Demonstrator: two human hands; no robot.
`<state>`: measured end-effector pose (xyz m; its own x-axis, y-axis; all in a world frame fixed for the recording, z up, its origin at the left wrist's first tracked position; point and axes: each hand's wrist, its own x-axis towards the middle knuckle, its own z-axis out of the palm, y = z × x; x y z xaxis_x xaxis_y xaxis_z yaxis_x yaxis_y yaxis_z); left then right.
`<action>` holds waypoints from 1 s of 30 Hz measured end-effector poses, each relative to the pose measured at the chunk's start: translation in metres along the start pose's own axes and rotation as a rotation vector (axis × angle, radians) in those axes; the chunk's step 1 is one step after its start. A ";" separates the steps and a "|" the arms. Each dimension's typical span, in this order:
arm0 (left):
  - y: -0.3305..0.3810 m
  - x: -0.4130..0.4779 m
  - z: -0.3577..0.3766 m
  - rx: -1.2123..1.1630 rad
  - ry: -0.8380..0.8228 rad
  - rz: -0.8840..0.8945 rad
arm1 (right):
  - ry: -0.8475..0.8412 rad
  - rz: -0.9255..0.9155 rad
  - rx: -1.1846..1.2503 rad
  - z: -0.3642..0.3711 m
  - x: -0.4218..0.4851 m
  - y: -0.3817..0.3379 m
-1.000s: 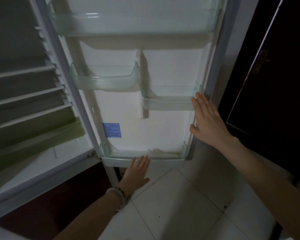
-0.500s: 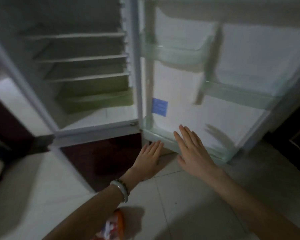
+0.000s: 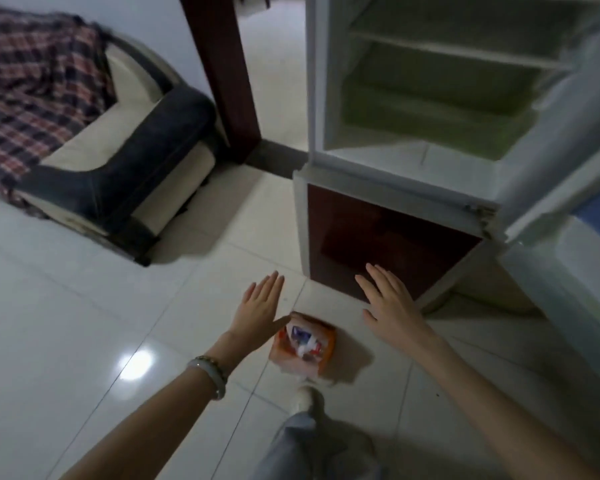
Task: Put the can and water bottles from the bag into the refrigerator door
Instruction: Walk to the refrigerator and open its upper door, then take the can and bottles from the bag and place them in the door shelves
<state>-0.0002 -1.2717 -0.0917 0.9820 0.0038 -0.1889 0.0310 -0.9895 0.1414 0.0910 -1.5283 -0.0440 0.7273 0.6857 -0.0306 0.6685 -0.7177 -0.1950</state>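
An orange bag [image 3: 303, 344] is sitting on the pale tiled floor [image 3: 84, 323], directly ahead of the person, at about six o'clock from the refrigerator [image 3: 395, 174]. Through its open top a blue-and-white label and something red and white are showing; which is the can and which are the water bottles cannot be told from this blurred view.

The left hand [image 3: 260, 311] is hovering at about ten o'clock of the bag, palm down, its fingers [image 3: 269, 285] spread flat and released, gripping nothing; the thumb is pointing toward the bag's upper edge, and whether it is touching cannot be told. A pale bangle and a beaded bracelet [image 3: 210, 370] are circling the left wrist.

The right hand [image 3: 390, 311] is hanging at about two o'clock of the bag, clear of it, fingers likewise stretched out and empty, in front of the refrigerator's dark red lower panel [image 3: 378, 237].

The refrigerator's upper compartment is standing open, with bare shelves [image 3: 447, 53] inside. The refrigerator door [image 3: 568, 143] is swinging out at three o'clock, blurred.

At ten o'clock of the scene a sofa [image 3: 129, 161] is carrying a plaid cloth [image 3: 32, 91]. A white shoe [image 3: 305, 400] and a grey trouser leg are showing at six o'clock.
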 end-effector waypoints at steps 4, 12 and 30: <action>-0.045 -0.007 0.032 0.011 -0.047 -0.082 | -0.064 -0.004 0.063 0.057 0.028 -0.012; -0.088 -0.004 0.178 -0.037 -0.042 -0.227 | -0.212 -0.103 0.123 0.219 0.049 -0.011; -0.124 0.059 0.582 0.019 0.037 -0.198 | -0.273 -0.318 -0.085 0.624 0.090 0.064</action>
<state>-0.0549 -1.2334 -0.6861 0.9633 0.2032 -0.1754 0.2207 -0.9715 0.0865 0.1017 -1.4367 -0.6705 0.4229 0.8730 -0.2431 0.8713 -0.4654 -0.1555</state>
